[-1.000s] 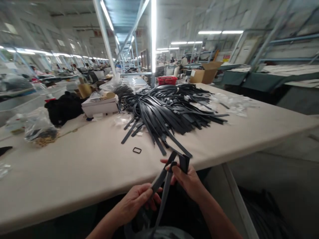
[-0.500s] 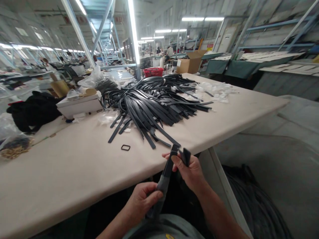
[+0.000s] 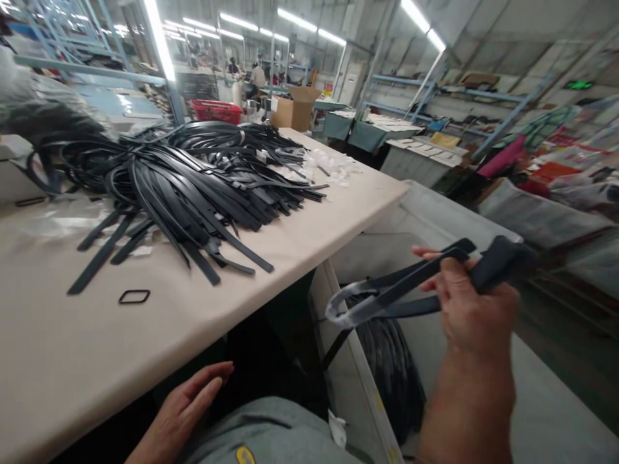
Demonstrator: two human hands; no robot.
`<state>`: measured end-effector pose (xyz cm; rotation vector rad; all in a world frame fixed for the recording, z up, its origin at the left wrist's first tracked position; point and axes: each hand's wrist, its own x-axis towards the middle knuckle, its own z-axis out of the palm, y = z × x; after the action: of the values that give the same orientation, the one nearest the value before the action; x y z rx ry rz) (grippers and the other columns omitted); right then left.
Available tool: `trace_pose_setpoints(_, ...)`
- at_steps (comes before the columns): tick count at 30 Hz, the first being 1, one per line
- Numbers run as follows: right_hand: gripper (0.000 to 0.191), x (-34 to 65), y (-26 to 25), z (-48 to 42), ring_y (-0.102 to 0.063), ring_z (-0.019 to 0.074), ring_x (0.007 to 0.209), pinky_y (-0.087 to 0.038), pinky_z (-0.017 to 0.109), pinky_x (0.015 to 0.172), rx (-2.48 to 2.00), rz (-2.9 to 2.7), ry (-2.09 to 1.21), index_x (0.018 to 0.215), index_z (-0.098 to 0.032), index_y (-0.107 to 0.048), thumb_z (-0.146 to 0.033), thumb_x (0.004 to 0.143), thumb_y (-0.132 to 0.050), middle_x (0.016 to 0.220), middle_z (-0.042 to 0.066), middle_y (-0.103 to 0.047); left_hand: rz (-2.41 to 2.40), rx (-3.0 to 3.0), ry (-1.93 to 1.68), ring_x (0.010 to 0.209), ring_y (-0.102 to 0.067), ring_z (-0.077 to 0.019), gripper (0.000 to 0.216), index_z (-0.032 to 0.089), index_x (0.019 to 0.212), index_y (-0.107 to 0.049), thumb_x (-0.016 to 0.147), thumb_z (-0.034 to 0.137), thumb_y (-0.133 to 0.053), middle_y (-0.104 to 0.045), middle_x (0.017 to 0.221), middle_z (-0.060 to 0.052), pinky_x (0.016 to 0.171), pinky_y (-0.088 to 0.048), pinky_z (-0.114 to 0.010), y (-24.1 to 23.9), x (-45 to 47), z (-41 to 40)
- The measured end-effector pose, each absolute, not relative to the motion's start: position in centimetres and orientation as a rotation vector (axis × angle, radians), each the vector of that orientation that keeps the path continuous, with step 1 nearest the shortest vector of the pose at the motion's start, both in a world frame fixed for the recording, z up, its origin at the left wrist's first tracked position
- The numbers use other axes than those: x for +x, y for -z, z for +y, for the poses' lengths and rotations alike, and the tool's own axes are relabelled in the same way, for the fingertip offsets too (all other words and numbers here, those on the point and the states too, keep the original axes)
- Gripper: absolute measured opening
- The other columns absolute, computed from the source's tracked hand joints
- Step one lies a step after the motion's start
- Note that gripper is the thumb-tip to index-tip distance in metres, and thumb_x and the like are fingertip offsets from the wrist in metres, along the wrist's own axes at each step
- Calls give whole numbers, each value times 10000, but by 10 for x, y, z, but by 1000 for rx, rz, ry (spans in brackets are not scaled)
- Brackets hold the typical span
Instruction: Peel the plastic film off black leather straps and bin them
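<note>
My right hand grips a dark strap, folded into a loop, whose bend is wrapped in a pale clear covering. It is held out to the right, over a deep grey bin in which more dark straps lie. My left hand holds nothing; its fingers stretch forward, thumb apart, below the table's front edge. On the table lies a big tied heap of black straps. A thin black rectangular ring rests by itself in front of the heap.
Clear plastic scraps lie beyond the heap. A red basket and an open cardboard box stand behind the table. Further right are grey tables with flat pieces and a pile of bright bags.
My view has turned right. My left hand has let go of the strap and drawn back. The right hand has carried the strap rightward over the bin.
</note>
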<state>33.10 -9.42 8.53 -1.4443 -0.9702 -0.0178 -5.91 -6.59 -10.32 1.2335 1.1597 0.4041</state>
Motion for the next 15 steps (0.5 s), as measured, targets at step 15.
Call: trace_pose_setpoints(15, 384, 463, -30, -81, -668, 276, 643, -466, 382, 678, -2439, -823, 269, 849, -129, -747, -452, 870, -541, 478, 43, -605, 1224, 1315, -182, 1275, -533, -343, 696, 288, 1111, -736, 674, 794, -544, -686, 1253, -24, 1164, -301, -473, 123, -67, -61)
